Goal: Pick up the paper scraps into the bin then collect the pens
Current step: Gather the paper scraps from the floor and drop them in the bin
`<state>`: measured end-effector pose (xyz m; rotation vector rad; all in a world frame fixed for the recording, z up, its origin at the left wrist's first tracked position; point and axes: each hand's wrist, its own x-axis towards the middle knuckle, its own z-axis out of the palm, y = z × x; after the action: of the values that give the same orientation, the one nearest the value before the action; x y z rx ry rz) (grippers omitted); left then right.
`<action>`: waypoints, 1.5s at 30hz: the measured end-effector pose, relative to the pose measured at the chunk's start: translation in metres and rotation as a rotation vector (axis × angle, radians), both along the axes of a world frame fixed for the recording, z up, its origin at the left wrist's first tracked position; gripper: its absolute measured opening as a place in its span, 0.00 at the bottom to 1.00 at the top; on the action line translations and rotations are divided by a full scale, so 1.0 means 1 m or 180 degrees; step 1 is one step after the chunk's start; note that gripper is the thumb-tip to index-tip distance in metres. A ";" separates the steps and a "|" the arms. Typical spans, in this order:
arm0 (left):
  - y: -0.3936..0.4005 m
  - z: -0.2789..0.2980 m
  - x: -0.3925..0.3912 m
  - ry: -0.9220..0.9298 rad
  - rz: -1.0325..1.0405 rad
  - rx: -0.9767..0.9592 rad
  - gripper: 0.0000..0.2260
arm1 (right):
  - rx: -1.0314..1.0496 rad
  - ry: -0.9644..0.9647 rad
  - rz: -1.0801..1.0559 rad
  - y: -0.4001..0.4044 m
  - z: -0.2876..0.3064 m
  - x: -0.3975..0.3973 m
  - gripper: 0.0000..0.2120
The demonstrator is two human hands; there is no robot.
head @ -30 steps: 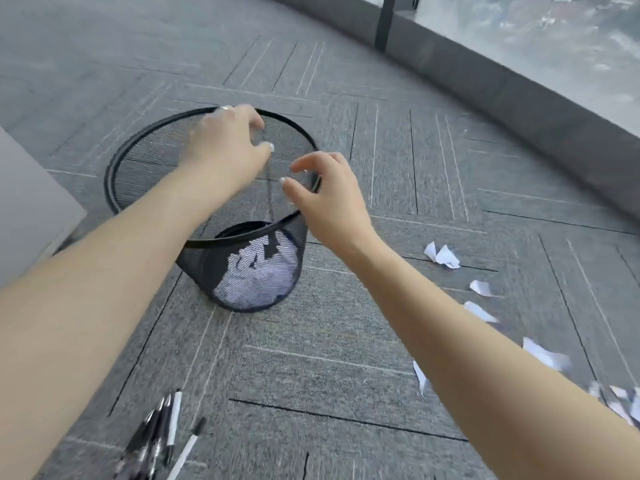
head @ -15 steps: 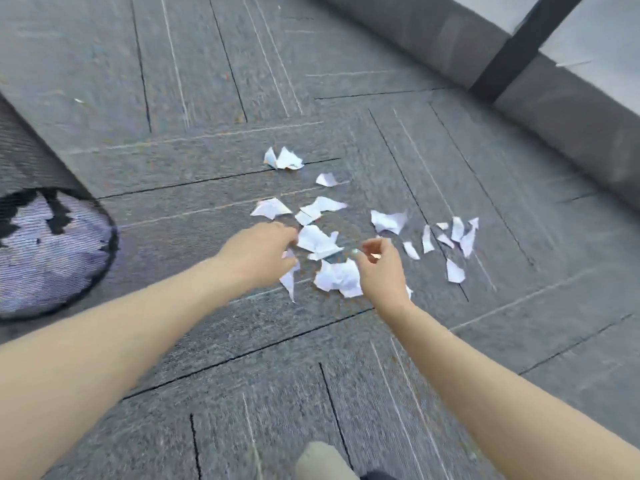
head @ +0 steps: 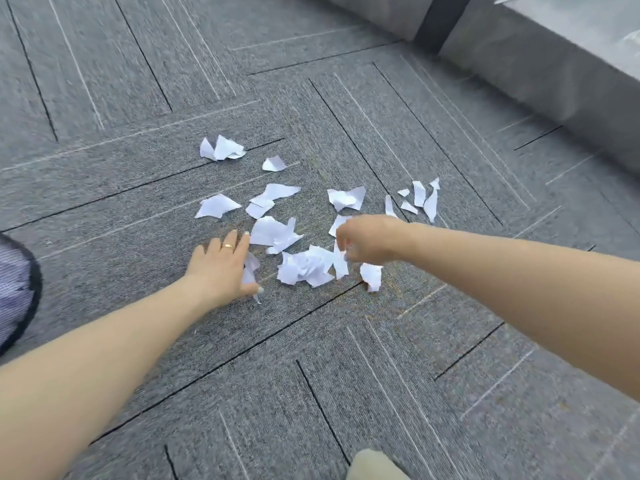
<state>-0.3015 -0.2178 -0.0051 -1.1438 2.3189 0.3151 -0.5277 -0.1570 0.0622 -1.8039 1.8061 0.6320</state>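
Note:
Several torn white paper scraps lie scattered on the grey carpet in the middle of the head view. My left hand rests palm down with its fingers spread at the left edge of the pile, covering one small scrap between thumb and fingers. My right hand hovers over the right side of the pile with its fingers curled, pinching a narrow scrap above a crumpled heap. The black mesh bin shows only as a sliver at the far left edge, with white paper inside. No pens are in view.
A low grey ledge with a dark post runs along the upper right. A pale rounded shape, perhaps my knee or shoe, sits at the bottom edge. More scraps lie to the right of the pile.
My view swung from the bin to the scrap pile. Both hands left the bin rim and came down onto the scraps; the left flattened out, the right closed on a scrap.

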 end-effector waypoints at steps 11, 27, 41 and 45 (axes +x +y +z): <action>0.019 -0.017 0.014 0.1177 0.0360 -0.0192 0.31 | -0.1040 -0.0499 -0.2344 0.024 -0.074 0.046 0.34; -0.006 -0.014 0.014 0.1625 0.0914 0.1073 0.16 | -0.1140 -0.0709 -0.2532 0.021 -0.082 0.067 0.24; 0.011 -0.002 -0.032 0.1781 0.0667 0.1243 0.19 | -0.0864 -0.1553 -0.2730 0.027 -0.072 0.055 0.03; 0.027 -0.014 -0.048 0.1508 0.0405 0.0713 0.12 | -0.0924 -0.1639 -0.2919 0.036 -0.070 0.038 0.04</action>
<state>-0.3491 -0.1906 -0.0193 -1.2024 2.5208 0.9586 -0.4894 -0.1208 -0.0074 -0.9393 2.1044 -0.4218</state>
